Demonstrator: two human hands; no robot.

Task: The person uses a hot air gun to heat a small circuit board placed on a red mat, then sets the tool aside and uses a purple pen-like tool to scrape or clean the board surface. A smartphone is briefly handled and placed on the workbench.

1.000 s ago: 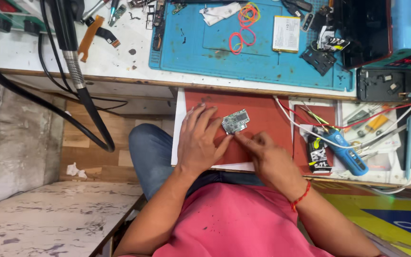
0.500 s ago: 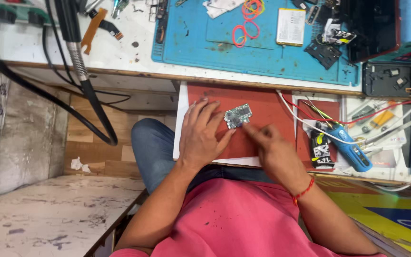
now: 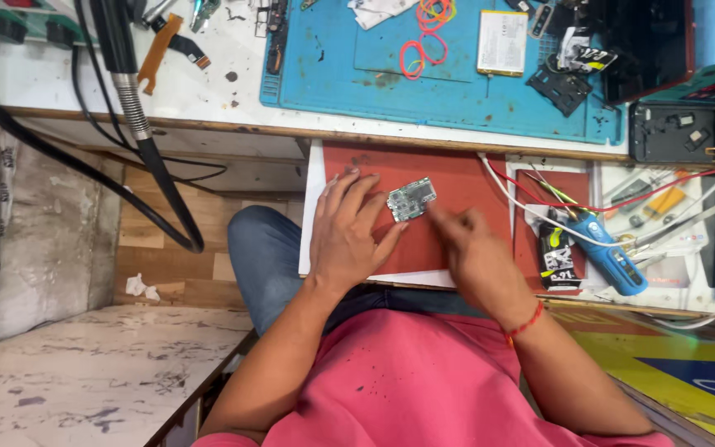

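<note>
A small green circuit board lies on a red mat on a pull-out shelf in front of me. My left hand rests flat on the mat with its fingers spread, and the fingertips reach the board's left edge. My right hand is blurred. Its fingers are drawn together and point at the board's right edge; whether they pinch anything is unclear. A red thread circles my right wrist.
Behind the shelf lies a blue work mat with orange rubber bands and a flat phone battery. A blue-handled tool, red wires and phone parts crowd the right. A black hose hangs at left above a marble bench.
My right hand's fingertips have moved up along the board's right side and are now blurred. My left hand and the board stay in place.
</note>
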